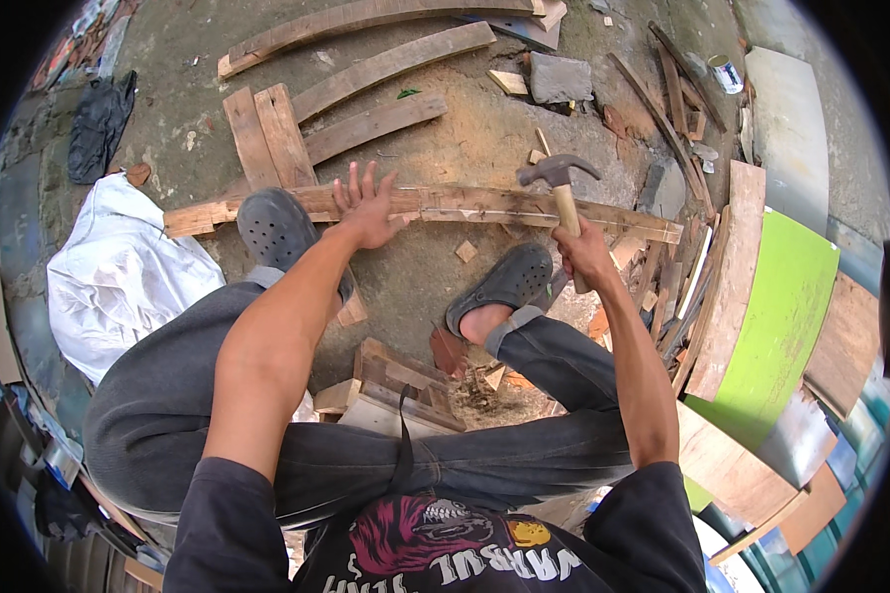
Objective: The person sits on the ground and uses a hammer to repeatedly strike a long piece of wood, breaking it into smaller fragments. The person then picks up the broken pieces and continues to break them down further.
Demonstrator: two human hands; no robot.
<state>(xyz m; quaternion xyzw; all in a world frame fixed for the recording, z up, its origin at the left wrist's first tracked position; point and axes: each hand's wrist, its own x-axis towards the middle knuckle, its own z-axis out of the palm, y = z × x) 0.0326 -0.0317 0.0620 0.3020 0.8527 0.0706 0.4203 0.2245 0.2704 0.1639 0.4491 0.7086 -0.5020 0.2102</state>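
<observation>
Beam (485,204) beneath left clog (272,225), planks (396,67) beyond

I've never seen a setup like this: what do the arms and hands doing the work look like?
They're a person's: the left hand and right hand are bare, with no gloves or watch visible. Short, dark sleeves leave the forearms uncovered.

ground (183,89): rough, grey-brown, stained | light: even daylight | right side: green panel (776,311), pale sheet (791,128)
</observation>
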